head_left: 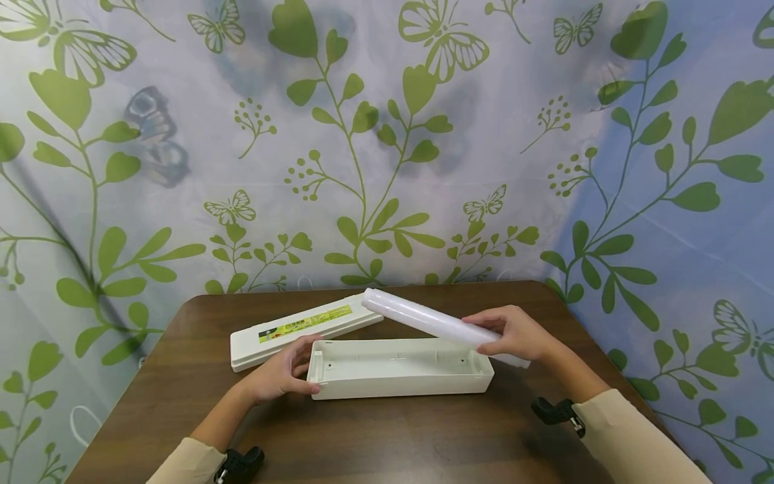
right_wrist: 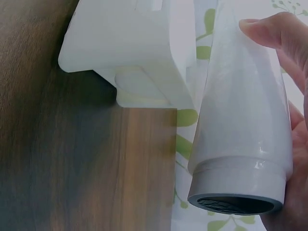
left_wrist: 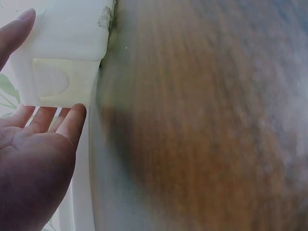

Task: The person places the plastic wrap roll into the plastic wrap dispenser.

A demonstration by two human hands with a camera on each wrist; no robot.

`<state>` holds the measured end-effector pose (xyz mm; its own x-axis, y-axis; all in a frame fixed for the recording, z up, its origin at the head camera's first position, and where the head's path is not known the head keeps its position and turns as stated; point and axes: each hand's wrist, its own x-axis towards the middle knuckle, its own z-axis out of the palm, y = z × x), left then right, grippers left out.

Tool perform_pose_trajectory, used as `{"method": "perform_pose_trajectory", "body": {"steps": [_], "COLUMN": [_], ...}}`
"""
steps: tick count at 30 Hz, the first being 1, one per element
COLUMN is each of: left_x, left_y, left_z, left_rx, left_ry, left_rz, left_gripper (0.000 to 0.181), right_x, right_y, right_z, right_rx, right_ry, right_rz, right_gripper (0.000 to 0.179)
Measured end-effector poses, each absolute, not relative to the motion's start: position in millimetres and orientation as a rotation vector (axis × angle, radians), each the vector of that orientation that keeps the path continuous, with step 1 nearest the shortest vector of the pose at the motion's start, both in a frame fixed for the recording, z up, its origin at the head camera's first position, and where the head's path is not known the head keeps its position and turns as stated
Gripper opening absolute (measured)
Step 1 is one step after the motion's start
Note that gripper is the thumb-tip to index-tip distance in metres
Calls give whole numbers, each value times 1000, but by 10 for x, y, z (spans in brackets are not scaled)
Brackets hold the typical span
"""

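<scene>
My right hand [head_left: 512, 331] grips a white roll of cling film [head_left: 423, 316] near its right end. The roll slants above the back right part of an open white plastic box [head_left: 402, 386], its left end raised. In the right wrist view the roll's hollow end [right_wrist: 236, 204] faces the camera, beside the box [right_wrist: 125, 38]. My left hand [head_left: 281, 373] holds the box's left end, thumb at the front corner and fingers at the back corner. Behind the box lies a long white lid [head_left: 242, 349] with a yellow-green label [head_left: 305, 323].
The box and lid rest on a brown wooden table [head_left: 387, 444]. A pale cloth with green leaves and butterflies [head_left: 375, 134] hangs behind the table's back edge. Dark bands [head_left: 240, 464] are worn on both wrists.
</scene>
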<state>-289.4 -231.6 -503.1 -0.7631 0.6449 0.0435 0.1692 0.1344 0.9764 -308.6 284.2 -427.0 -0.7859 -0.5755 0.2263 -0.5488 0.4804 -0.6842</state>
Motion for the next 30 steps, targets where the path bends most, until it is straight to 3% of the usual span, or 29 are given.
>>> {"method": "perform_pose_trajectory", "body": {"steps": [30], "left_x": [-2909], "left_y": [-2319], "left_z": [-4992], "left_rx": [785], "left_ry": [2040], "left_rz": [1645], "left_gripper": [98], "right_x": [-3192], "right_y": [2591], "right_z": [-4266], "right_rx": [-1209], "right_ry": [2396], "right_rz": [-1292], "right_gripper": [43]}}
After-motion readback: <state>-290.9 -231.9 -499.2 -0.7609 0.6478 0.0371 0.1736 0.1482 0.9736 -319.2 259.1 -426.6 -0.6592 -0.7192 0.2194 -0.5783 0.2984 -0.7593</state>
